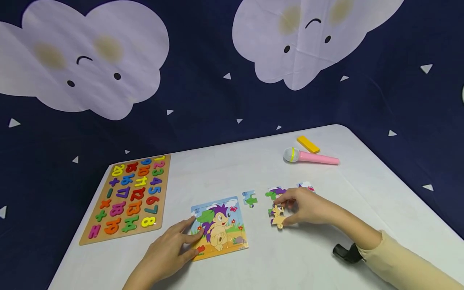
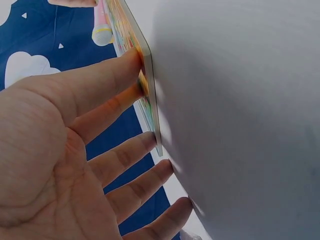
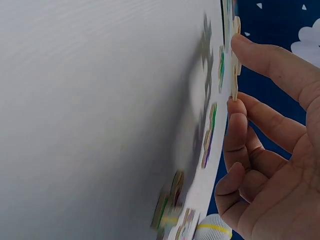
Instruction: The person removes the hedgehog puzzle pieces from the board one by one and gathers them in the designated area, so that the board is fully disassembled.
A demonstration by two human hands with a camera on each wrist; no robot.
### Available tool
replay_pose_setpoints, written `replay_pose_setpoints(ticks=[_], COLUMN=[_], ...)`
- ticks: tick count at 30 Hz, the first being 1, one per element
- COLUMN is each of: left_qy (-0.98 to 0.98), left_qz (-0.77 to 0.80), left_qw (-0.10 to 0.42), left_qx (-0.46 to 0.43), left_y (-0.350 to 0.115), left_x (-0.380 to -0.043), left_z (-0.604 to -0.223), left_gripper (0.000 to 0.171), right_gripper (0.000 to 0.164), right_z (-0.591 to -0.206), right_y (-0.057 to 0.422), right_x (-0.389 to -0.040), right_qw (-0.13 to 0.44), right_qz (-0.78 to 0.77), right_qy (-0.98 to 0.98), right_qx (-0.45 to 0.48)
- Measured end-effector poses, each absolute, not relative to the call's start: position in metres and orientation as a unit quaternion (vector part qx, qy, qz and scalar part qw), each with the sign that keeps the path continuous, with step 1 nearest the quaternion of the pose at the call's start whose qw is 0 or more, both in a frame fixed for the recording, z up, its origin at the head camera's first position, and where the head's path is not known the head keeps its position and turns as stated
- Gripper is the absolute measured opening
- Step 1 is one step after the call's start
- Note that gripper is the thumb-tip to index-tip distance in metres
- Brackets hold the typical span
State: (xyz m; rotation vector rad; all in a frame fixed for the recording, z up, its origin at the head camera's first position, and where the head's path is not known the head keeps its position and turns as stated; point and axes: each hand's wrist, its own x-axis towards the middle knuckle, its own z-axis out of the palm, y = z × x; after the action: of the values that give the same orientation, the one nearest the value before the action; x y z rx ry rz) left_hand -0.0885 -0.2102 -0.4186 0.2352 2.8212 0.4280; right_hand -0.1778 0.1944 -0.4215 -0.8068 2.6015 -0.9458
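My right hand (image 1: 311, 207) pinches a jigsaw piece (image 1: 277, 220) with a cream hedgehog's face and body between thumb and fingertips. Seen edge-on in the right wrist view, this piece (image 3: 235, 75) is held above the table. My left hand (image 1: 166, 249) rests at the left edge of a square hedgehog puzzle board (image 1: 233, 237), its fingers extended. In the left wrist view the thumb and some fingertips touch the board (image 2: 150, 75). Behind the right hand lie a purple-and-green piece (image 1: 276, 192) and a partly hidden butterfly piece (image 1: 307, 186). A leaf piece (image 1: 249, 198) lies beside the board.
A wooden number board (image 1: 125, 197) with coloured figures lies at the table's left. Toward the back right are a pink toy microphone (image 1: 315, 157) and a yellow block (image 1: 308, 144). A dark cloth with clouds (image 1: 203, 100) hangs behind the white table (image 1: 217, 173).
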Motion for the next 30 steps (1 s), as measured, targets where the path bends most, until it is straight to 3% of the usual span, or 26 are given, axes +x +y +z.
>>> replay_pose_setpoints(ticks=[30], left_qy=[0.976], left_qz=[0.145], left_qw=[0.141], left_qx=[0.083], left_y=[-0.211], left_x=[-0.090], left_z=[-0.420], left_gripper=[0.042], right_gripper=[0.052], right_z=[-0.428], right_y=[0.216], right_x=[-0.179], right_qw=[0.149], right_qz=[-0.340], right_qy=[0.887], right_qx=[-0.274])
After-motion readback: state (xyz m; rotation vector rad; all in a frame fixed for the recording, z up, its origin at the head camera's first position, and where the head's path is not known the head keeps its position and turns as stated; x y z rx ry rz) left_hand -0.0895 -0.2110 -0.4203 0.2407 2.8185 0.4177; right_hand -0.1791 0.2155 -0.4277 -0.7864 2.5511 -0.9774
